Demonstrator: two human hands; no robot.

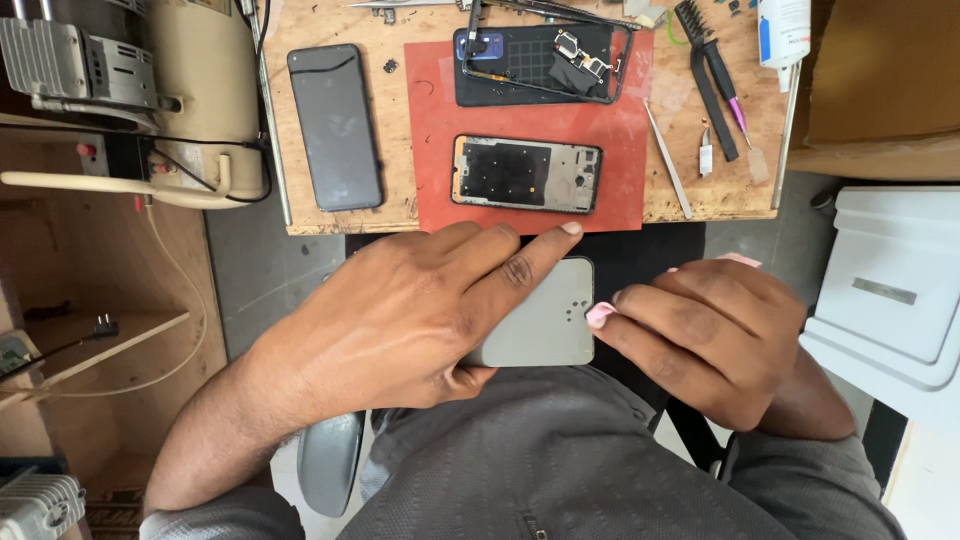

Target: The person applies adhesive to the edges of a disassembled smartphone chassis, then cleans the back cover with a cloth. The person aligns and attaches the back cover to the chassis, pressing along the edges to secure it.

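Near the body, a grey panel [540,320] is held flat above the lap, just near of the wooden bench [330,225]. It is clamped by the left hand [400,305], whose thumb is tucked under its near edge while the fingers [545,243] are stretched along its far edge. A small pink pad [600,314] is pinched in the closed right hand [715,335] and pressed against the panel's right edge. On the bench, a red mat [440,140] is laid out, and a phone frame [527,174] rests on it, with an opened phone body [540,62] farther off. A dark phone [335,125] lies left of the mat; tweezers [668,160] and a brush [708,70] lie to the right.
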